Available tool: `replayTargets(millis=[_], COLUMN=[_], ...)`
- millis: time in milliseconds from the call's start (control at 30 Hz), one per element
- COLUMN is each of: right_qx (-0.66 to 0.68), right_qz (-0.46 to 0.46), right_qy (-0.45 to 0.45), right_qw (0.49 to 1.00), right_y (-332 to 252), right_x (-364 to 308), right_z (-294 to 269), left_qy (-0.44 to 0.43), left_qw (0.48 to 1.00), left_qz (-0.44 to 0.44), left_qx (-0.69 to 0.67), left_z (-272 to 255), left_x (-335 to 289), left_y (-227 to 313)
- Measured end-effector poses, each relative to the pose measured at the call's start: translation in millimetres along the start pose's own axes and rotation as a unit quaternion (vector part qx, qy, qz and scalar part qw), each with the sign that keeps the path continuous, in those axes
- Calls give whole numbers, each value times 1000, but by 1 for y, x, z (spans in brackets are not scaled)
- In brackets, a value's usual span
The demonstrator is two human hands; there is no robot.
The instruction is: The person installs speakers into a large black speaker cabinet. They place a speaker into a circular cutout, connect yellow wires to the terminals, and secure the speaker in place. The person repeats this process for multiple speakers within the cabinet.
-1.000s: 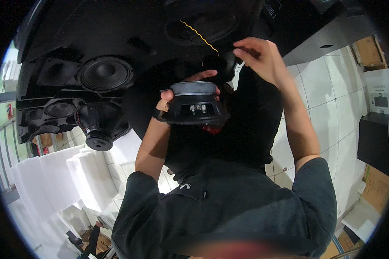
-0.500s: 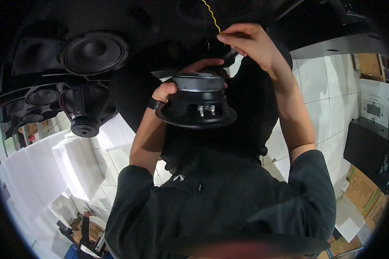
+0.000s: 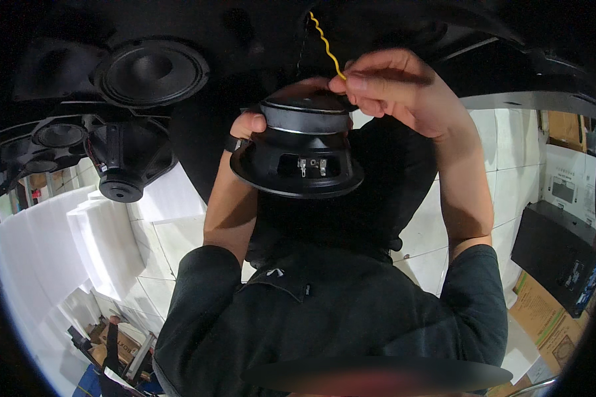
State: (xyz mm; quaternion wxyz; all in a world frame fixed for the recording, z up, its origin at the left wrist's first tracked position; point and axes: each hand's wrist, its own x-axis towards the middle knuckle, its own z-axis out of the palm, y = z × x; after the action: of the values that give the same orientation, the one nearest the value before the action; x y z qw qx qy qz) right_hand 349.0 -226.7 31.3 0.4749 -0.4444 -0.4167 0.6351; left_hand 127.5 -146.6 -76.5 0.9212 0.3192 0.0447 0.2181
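Observation:
My left hand (image 3: pixel 250 124) grips a black round speaker driver (image 3: pixel 297 155) from behind, with its grey magnet up and its wide rim down. Two metal terminals (image 3: pixel 312 165) show through an opening in the driver's frame, facing me. Between the thumb and fingers of my right hand (image 3: pixel 391 86), the end of a yellow wire (image 3: pixel 326 45) is pinched just above the magnet. The wire hangs down from the dark area at the top. Beside it dangles a thin dark wire (image 3: pixel 300 53), its end hard to make out. Most of my left fingers are hidden behind the magnet.
A black speaker cone (image 3: pixel 151 73) is set in a dark panel at upper left. Below it is another speaker driver (image 3: pixel 122 165). White foam blocks (image 3: pixel 102 245) stand at left. A black box (image 3: pixel 555 248) and cardboard boxes (image 3: pixel 546 317) are at right on the tiled floor.
My right hand has come down and toward the driver, drawing the yellow wire's end nearer the magnet. The driver, in my left hand, has tilted slightly.

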Motion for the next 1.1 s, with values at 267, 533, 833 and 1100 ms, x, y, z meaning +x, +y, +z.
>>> replayTargets(millis=[267, 533, 833, 1100], right_qx=[-151, -221, -198, -253], right_qz=[-26, -72, -131, -146], right_qy=[-39, -78, -91, -128], right_qw=[987, 969, 967, 948], right_y=[-10, -5, 2, -7], right_x=[12, 19, 25, 28], right_z=[11, 9, 5, 0], left_qy=[75, 94, 77, -15], left_qw=[996, 994, 994, 999], left_qz=[-20, -2, 13, 27], left_qx=[47, 58, 76, -37], left_z=[-5, -8, -8, -22], left_x=[3, 7, 12, 21], left_y=[7, 5, 5, 1])
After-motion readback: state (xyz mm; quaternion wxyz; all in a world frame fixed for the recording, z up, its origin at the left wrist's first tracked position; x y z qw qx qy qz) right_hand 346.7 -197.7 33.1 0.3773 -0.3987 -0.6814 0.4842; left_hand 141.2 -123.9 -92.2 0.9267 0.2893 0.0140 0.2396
